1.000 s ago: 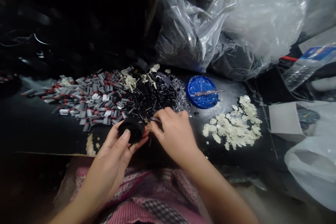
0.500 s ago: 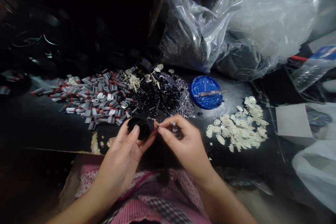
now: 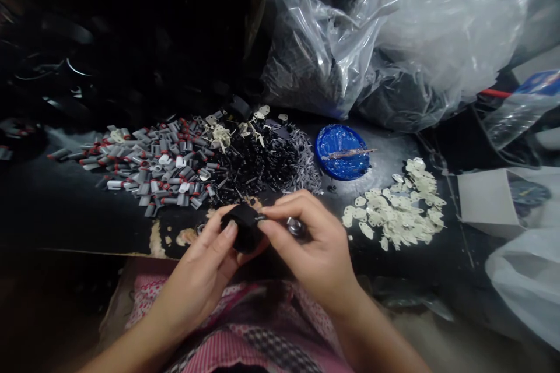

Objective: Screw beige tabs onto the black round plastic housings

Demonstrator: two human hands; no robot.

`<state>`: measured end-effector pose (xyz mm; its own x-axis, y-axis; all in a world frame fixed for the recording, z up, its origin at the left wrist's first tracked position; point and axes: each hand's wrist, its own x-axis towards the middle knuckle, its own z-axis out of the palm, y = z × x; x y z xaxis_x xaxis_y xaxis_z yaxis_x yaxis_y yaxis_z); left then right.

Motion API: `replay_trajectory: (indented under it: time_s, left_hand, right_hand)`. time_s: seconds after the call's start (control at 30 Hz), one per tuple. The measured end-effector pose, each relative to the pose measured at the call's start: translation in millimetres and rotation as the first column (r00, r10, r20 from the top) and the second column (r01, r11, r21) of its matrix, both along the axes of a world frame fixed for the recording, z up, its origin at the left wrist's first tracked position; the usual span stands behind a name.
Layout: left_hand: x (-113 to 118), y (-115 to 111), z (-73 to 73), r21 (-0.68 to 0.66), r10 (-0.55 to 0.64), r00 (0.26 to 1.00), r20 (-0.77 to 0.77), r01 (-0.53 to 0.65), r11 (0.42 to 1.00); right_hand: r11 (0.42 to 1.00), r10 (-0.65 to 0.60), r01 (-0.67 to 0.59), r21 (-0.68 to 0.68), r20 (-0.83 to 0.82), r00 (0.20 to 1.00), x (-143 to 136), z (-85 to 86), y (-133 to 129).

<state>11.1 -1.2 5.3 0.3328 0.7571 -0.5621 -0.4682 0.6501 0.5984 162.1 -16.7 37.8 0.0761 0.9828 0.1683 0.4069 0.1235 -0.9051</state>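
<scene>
The black part (image 3: 242, 238) lay left of the blue dish (image 3: 335, 143) and nearer the wearer, above the desk (image 3: 105, 227). The left hand (image 3: 213, 259) was curled around it; the right hand (image 3: 317, 245) pinched 1 small dark piece (image 3: 259, 217) between 2 nearly meeting fingertips, with 1 metal-tipped tool (image 3: 295, 227) tucked in its grasp. A loose pinch or tilted black part could have made the small dark piece slip. That piece's long axis ran roughly crosswise, pointing away from the dish; the black part's axis was too dark to tell.
</scene>
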Motion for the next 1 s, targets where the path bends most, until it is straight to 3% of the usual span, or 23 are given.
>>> replay_trajectory:
  time_s: [0.2,0.47,0.7,0.8,1.0]
  left_hand:
    - [-4,-3,-0.7,0.034,-0.057,0.997,-0.049,0.058,0.998]
    - [-4,-4,-6.4,0.026,-0.061,0.998,0.003,0.061,0.998]
    - [-9,0,-4.7,-0.008,-0.123,0.99,0.073,0.123,0.992]
    - [-9,0,-6.8,0.004,-0.156,0.98,0.124,0.156,0.988]
    - [-1,-4,-4.5,-0.039,-0.073,0.98,0.186,0.082,0.996]
  right_hand:
    - [0.991,0.045,-0.056,-0.119,-0.091,0.995,0,6.6,-3]
    - [0.999,0.046,-0.046,-0.001,0.136,0.99,0,3.5,-7]
    - [0.99,0.099,-0.108,-0.092,-0.097,0.99,1,5.3,-10]
    - [0.986,0.048,-0.073,-0.148,-0.166,0.985,-1,4.3,-12]
    - [0.999,-0.039,0.041,0.016,-0.105,0.994,-13,-2.9,-17]
